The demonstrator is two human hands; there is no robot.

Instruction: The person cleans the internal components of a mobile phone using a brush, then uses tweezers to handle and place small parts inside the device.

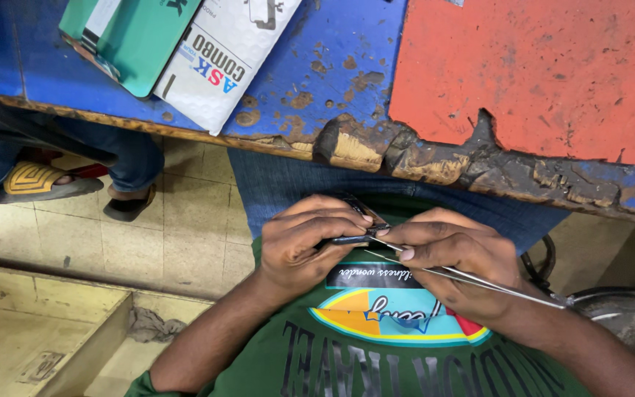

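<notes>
Resting between both hands point(387, 246): small dark part point(350, 220)

Thin shiny metal tweezers point(472, 278) lie in the right hand point(453, 257). The small part point(354, 220) in the left hand point(310, 239) looks dark and glossy. Beyond both hands, the wooden worktop point(347, 66) has chipped, rough paint.
</notes>
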